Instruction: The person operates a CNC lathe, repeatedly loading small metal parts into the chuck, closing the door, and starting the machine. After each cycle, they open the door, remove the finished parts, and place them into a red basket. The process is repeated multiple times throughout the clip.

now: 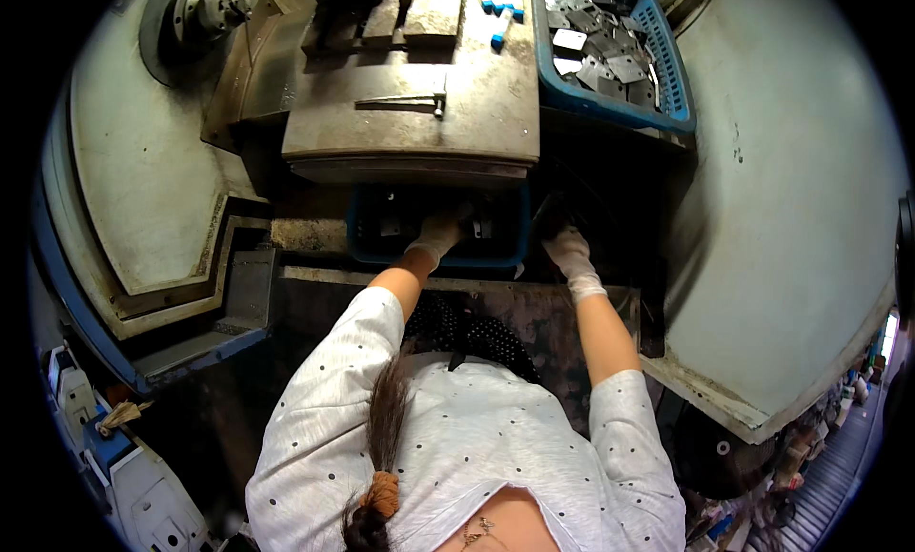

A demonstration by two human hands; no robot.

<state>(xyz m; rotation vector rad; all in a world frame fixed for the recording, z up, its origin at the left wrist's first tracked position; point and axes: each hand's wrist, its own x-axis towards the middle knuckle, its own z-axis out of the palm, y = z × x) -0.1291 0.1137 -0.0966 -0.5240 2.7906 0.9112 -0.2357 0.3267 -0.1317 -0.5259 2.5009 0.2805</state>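
My left hand [439, 234], in a pale glove, reaches into a blue plastic basket [438, 262] tucked beneath the front of the metal table. A few small light metal pieces [479, 230] show in the basket beside that hand; its fingertips are lost in shadow. To the right of the basket, my right hand [570, 251], gloved too, stretches down into a dark recess. A dark shape lies at its fingers, too dim to name, and I cannot make out whether the hand grips it.
The worn metal table [381, 137] carries a caliper-like tool [405, 101], a small blue-and-white item [502, 26] and metal blocks [434, 13]. A blue basket of metal plates [681, 109] stands back right. A machine chuck [205, 13] sits back left; pale panels flank both sides.
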